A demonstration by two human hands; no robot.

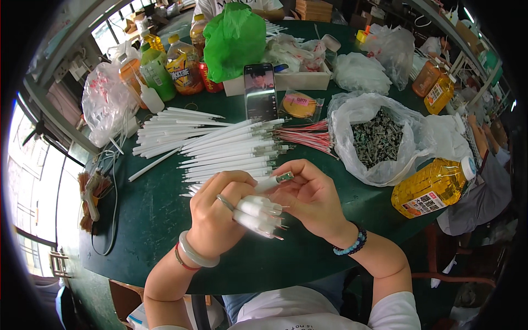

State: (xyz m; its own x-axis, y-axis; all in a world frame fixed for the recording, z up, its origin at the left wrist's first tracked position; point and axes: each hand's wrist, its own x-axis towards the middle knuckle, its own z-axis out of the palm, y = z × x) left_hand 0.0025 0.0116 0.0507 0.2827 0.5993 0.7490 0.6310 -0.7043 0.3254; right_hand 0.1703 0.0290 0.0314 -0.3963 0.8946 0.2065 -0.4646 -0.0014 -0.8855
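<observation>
Green table (154, 220): bore white tubes (220, 146) lying lengthwise left to right, beyond both hands. Left hand (217, 212): clamped around a bundle of tubes (258, 214), ends pointing right. Right hand (311, 192): fingers pinched together on one metal-tipped tube (273, 182), just above the bundle.

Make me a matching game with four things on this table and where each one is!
Things:
1. bundle of white tubes
2. phone
3. bag of small metal parts
4. green plastic bag

Places:
A. far side of the table, by the drink bottles
B. in the left hand
C. right of the red wires
D. propped upright mid-table

Pairs: 1-B, 2-D, 3-C, 4-A
</observation>
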